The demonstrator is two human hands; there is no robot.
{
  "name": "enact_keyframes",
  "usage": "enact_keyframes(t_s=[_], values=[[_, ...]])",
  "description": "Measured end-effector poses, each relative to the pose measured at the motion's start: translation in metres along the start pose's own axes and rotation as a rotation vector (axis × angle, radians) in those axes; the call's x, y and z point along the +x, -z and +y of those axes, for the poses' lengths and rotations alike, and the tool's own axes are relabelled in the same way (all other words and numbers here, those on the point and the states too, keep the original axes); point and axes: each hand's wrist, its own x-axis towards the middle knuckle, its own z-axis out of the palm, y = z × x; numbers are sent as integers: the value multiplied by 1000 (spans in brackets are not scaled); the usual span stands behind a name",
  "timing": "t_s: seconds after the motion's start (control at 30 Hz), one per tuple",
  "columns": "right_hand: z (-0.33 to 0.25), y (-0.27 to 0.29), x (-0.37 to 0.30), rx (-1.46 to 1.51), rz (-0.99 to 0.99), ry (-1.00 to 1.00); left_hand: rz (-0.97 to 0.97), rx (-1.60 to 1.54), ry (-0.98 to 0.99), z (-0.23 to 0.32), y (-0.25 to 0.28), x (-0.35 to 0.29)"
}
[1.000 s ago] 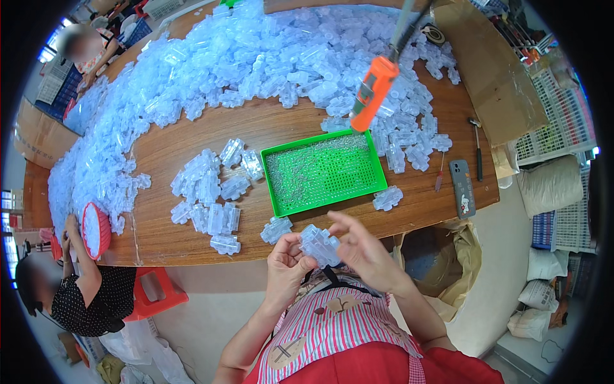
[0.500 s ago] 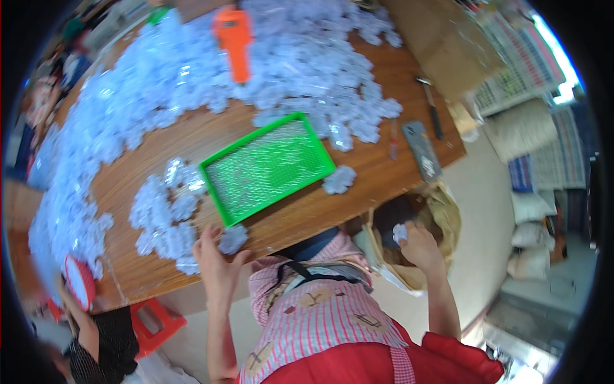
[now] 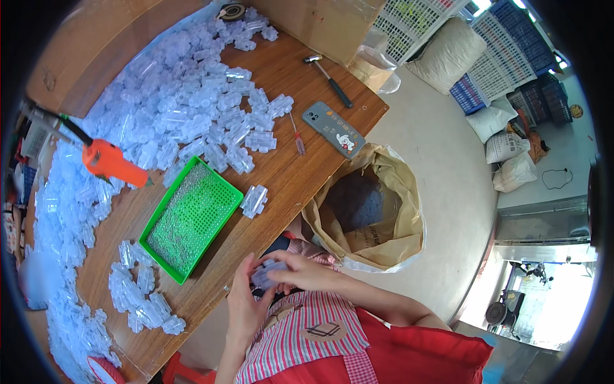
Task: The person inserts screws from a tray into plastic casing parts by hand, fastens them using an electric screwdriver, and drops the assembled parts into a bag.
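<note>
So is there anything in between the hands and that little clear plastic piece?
No, nothing visible. Both the left hand and the right hand already touch the clear plastic piece, holding it between them just off the edge of the wooden table, above the striped apron.

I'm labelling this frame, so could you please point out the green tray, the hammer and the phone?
Green tray (image 3: 167, 211): head view, on its left rim.
Hammer (image 3: 337, 88): head view, on the dark handle.
Phone (image 3: 333, 128): head view, on the middle of its grey back.
</note>
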Motion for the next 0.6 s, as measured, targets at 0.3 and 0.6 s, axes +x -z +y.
enact_keyframes(t_s=[0.3,0.6], values=[[33,111,-22,1267,1217,193,-23,-36,162,6,24,-3],[-33,27,52,-959,788,542,79,-135,351,-6,46,-28]])
